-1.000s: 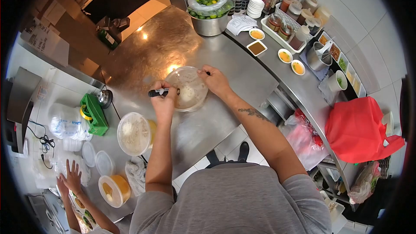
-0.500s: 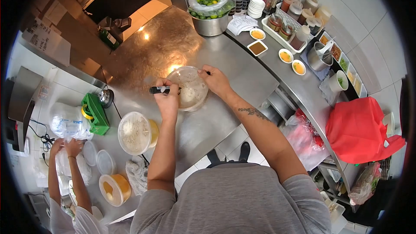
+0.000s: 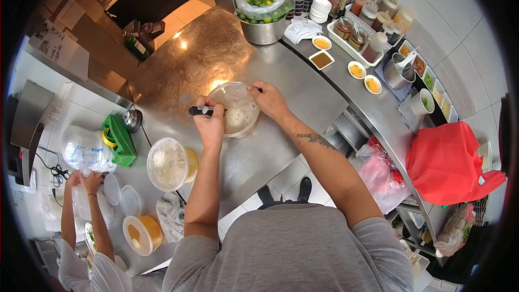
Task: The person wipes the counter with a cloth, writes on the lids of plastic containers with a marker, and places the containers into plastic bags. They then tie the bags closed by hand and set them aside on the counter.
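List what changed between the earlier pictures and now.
The co-worker's hands moved up the picture, from spread apart beside the lids to close together by the plastic bundle; whether they hold anything is unclear. The left hand shifted very slightly right, marker still in its fingers at the tub. The right hand stayed at the tub's rim; the red bag also stayed put.
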